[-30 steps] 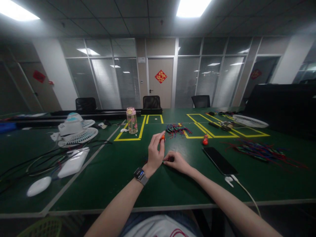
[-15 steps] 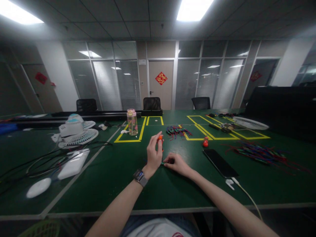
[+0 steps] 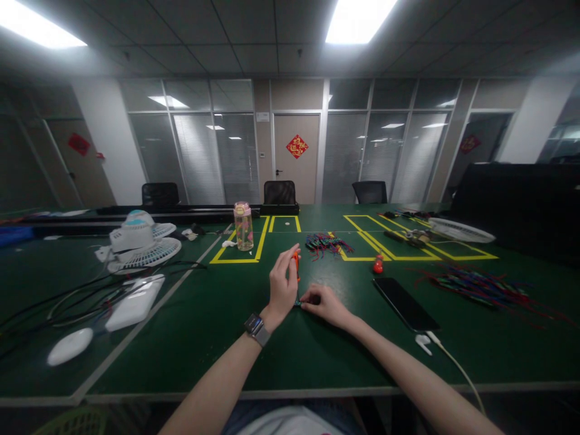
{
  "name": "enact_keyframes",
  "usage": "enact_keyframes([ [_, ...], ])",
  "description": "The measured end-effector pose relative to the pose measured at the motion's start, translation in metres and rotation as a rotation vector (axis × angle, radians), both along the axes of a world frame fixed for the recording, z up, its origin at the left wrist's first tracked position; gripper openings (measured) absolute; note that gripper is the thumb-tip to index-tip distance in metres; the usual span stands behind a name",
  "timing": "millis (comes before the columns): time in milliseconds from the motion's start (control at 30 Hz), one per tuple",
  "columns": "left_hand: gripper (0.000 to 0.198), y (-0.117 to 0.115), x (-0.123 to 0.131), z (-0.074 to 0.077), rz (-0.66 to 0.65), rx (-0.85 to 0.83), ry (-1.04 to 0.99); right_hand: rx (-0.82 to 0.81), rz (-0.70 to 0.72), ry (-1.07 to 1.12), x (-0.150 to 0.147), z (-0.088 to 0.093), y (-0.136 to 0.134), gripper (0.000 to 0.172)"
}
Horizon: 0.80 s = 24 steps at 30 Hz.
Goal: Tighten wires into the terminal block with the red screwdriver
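Note:
My left hand (image 3: 284, 281), a watch on its wrist, is closed round an upright screwdriver (image 3: 296, 266) with an orange handle. The screwdriver's thin shaft points down at a small green circuit board (image 3: 298, 303) on the table. Pinched by its right end, that board is held by my right hand (image 3: 324, 304), which rests low on the table. Fingers cover most of the board, and I cannot tell whether the tip touches it. Beyond the hands lies a pile of similar small boards with red and blue wires (image 3: 327, 243).
Right of my hands are a red-orange object (image 3: 378, 264), a black phone (image 3: 405, 304), a white earbud (image 3: 423, 344) and a second wired-board pile (image 3: 487, 287). A pink-lidded bottle (image 3: 243, 226) stands behind. Leftward lie a white fan (image 3: 140, 241), cables, a white power bank (image 3: 136, 302) and a mouse (image 3: 70, 347).
The orange handle shows at a slightly different angle between the left fingers. Both hands stay in nearly the same place; the whole view has shifted slightly.

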<state>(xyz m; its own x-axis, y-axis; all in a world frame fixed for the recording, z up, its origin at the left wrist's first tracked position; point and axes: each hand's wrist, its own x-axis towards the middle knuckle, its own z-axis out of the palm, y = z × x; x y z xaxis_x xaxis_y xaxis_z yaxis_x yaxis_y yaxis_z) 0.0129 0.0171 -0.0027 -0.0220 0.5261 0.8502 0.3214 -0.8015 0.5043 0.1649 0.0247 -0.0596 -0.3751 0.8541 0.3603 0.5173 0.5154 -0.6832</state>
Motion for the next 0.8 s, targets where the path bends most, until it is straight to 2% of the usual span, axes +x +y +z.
enact_keyframes([
  [133, 0.023, -0.0014, 0.0012, 0.0033, 0.075, 0.066, 0.014, -0.01, -0.01, 0.002, -0.0003, -0.0009, 0.0008, 0.01],
  [233, 0.017, -0.0017, 0.0002, 0.006, 0.115, 0.056, 0.003, -0.013, -0.007, 0.004, -0.0003, -0.0001, 0.0001, 0.01],
  [433, 0.033, 0.0012, -0.0022, 0.0035, -0.026, -0.047, -0.029, -0.003, 0.009, 0.005, 0.0003, 0.0026, -0.0015, 0.011],
  [633, 0.032, 0.0004, -0.0018, 0.0026, -0.077, -0.049, -0.045, -0.002, 0.006, 0.008, 0.0006, 0.0002, 0.0, 0.01],
  [700, 0.029, -0.0009, -0.0016, 0.0044, -0.071, -0.027, -0.03, -0.004, 0.003, 0.007, 0.0006, -0.0003, 0.0004, 0.01],
  [800, 0.021, -0.0019, -0.0014, 0.0068, 0.03, 0.02, -0.014, -0.005, -0.003, -0.003, 0.0006, 0.0005, -0.0001, 0.011],
])
